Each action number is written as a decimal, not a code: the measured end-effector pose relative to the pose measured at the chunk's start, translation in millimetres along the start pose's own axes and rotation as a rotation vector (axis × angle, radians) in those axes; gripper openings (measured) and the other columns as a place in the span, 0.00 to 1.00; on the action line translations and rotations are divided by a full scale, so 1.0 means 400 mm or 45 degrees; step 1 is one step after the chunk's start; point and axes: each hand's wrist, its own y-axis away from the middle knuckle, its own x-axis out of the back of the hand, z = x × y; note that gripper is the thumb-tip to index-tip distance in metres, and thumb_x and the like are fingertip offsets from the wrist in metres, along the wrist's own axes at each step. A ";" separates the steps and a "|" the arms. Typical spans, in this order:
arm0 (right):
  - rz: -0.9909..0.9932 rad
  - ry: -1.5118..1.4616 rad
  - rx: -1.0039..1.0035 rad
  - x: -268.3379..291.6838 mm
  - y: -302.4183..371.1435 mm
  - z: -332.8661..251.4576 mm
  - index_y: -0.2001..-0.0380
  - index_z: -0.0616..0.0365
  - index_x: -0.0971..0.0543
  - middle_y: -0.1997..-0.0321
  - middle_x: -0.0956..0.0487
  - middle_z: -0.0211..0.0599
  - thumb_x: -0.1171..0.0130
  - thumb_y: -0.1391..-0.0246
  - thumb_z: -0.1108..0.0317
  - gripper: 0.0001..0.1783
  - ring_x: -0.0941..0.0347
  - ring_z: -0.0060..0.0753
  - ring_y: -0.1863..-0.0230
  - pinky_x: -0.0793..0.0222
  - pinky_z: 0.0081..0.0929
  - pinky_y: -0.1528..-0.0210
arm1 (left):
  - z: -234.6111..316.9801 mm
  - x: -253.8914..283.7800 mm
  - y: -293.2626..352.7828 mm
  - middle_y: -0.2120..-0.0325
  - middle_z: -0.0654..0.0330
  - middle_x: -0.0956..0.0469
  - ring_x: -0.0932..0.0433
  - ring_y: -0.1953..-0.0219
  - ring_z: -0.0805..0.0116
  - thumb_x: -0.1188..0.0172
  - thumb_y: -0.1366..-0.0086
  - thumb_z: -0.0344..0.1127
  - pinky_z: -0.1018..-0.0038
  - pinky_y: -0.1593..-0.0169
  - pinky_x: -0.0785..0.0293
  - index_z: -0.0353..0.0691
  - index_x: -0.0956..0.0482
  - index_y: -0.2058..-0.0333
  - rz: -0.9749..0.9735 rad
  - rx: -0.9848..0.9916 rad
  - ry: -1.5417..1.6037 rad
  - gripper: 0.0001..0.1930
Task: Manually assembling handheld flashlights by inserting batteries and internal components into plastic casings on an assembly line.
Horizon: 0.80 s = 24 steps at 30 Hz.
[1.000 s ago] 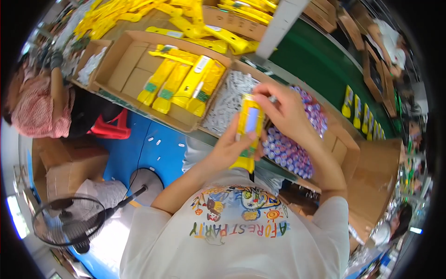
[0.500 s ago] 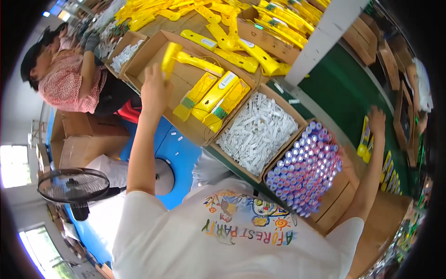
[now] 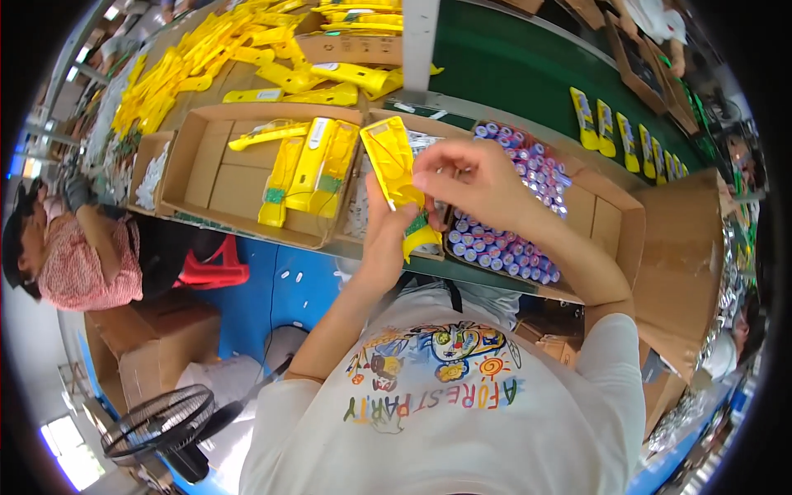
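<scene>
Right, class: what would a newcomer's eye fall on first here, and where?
A heap of yellow plastic casings sprawls across the upper left. Packed purple-ended cylinders stand out right of centre. Between them, the left hand holds an open yellow casing, the right hand close by.

Black pedestal fan [image 3: 163,421] at 8 o'clock, brown cardboard box [image 3: 169,345] on blue floor [image 3: 318,289] at 8 o'clock, red plastic stool [image 3: 216,271] at 9 o'clock, co-worker [image 3: 91,264] in pink patterned top beyond it, pale upright post [image 3: 419,41] at 12 o'clock
</scene>
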 end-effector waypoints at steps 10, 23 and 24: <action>0.490 1.038 0.665 -0.025 0.129 0.077 0.77 0.57 0.25 0.78 0.27 0.33 0.35 0.58 0.74 0.07 0.28 0.35 0.75 0.31 0.26 0.77 | -0.030 -0.030 0.001 0.53 0.56 0.32 0.28 0.56 0.67 0.57 0.34 0.29 0.69 0.50 0.29 0.41 0.46 0.42 0.157 0.075 -0.306 0.22; 0.588 1.594 -0.169 0.382 0.340 0.282 0.66 0.55 0.20 0.69 0.23 0.37 0.40 0.51 0.65 0.09 0.24 0.42 0.65 0.28 0.37 0.62 | -0.034 -0.065 0.036 0.62 0.52 0.28 0.23 0.66 0.63 0.61 0.38 0.22 0.66 0.60 0.22 0.37 0.45 0.46 -0.288 0.327 -0.090 0.20; 0.811 1.594 -0.141 0.371 0.345 0.256 0.65 0.55 0.20 0.69 0.23 0.36 0.38 0.53 0.65 0.11 0.23 0.39 0.66 0.28 0.34 0.64 | -0.033 -0.063 0.040 0.62 0.52 0.28 0.23 0.66 0.63 0.61 0.38 0.22 0.66 0.60 0.22 0.37 0.45 0.46 -0.263 0.308 -0.089 0.20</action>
